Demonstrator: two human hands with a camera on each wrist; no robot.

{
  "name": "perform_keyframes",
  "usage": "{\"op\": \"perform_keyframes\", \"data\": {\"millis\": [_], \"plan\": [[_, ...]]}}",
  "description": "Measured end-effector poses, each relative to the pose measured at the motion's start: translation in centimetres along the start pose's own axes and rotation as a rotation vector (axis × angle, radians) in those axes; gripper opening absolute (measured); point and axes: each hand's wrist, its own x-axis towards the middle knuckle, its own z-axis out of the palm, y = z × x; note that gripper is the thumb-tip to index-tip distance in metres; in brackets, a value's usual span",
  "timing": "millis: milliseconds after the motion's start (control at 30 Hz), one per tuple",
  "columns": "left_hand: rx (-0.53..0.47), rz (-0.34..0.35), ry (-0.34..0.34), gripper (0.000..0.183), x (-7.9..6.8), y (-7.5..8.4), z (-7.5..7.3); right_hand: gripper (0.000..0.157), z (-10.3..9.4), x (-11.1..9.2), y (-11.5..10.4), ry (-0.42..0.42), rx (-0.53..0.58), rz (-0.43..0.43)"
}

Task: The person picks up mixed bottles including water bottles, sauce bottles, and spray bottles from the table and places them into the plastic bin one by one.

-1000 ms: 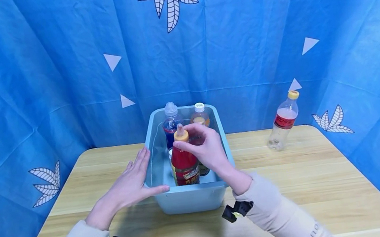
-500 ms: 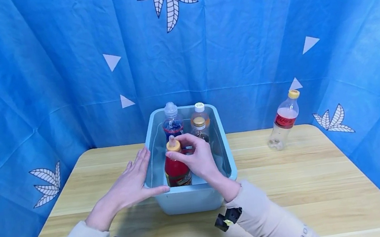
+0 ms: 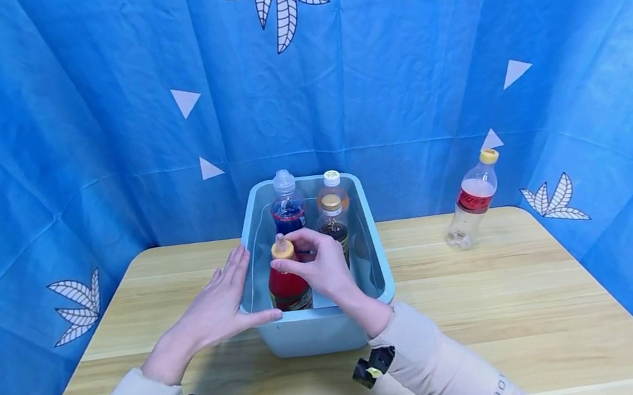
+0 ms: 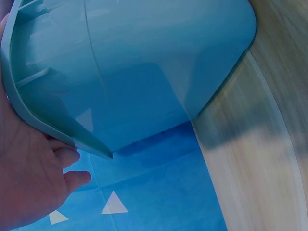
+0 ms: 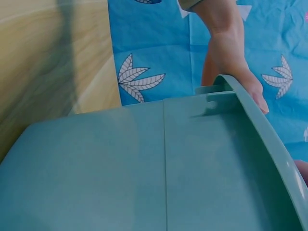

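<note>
My right hand (image 3: 325, 266) pinches a red squeeze bottle (image 3: 288, 282) just below its yellow nozzle cap (image 3: 282, 249). The bottle stands in the front left part of a light blue plastic bin (image 3: 319, 331); its base is hidden by the front wall. My left hand (image 3: 216, 309) rests on the bin's front left corner, fingers straight along the left rim and thumb along the front rim. In the left wrist view that hand (image 4: 36, 168) lies against the rim; in the right wrist view the bin wall (image 5: 159, 163) fills most of the picture.
Inside the bin stand a clear-capped bottle with a blue lower part (image 3: 287, 207), a white-capped bottle (image 3: 332, 185) and a gold-capped bottle of dark liquid (image 3: 334, 225). A clear bottle with a red label (image 3: 473, 201) stands back right on the wooden table (image 3: 493, 307). Blue curtain (image 3: 397, 76) hangs behind.
My right hand has moved the red squeeze bottle left and lower into the bin's front left corner. The gold-capped bottle shows more now. My left hand has stayed put.
</note>
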Motion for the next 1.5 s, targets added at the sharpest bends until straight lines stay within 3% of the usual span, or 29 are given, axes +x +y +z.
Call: {"op": "perform_keyframes", "data": {"millis": [233,467,1500], "plan": [[-0.013,-0.006,-0.008,0.113,-0.04,0.05,-0.09,0.033,0.18,0.17,0.65,-0.023,-0.051,-0.016],[-0.016,-0.01,-0.015,0.113,0.02,0.1,-0.05,0.034,0.25,0.05,0.72,-0.049,-0.097,0.024],[-0.016,-0.003,-0.011,0.113,0.19,0.14,0.06,0.031,0.67,-0.11,0.84,-0.09,-0.161,0.087]]}}
